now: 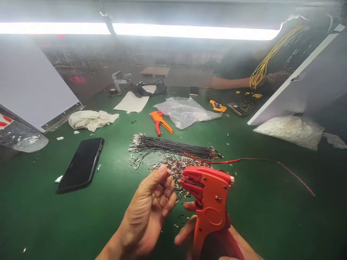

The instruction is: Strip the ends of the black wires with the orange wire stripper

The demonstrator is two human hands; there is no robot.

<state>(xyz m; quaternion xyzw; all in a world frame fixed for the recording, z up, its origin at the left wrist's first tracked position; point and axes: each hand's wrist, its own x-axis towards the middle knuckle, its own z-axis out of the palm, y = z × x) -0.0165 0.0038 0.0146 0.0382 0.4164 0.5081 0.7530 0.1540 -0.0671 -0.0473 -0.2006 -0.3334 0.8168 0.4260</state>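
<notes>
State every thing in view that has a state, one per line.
Left grip: closed on thin wire
Right grip: around red-orange stripper, some fingers extended
Thin wire: pinched, reaching the stripper's head
Red-orange stripper: held up
Second stripper: lying down, handles apart
Phone: flat, screen dark
Black wires: piled lengthwise
Offcuts: scattered
White cloth: crumpled
Clear bag: wrinkled
Light: on
</notes>
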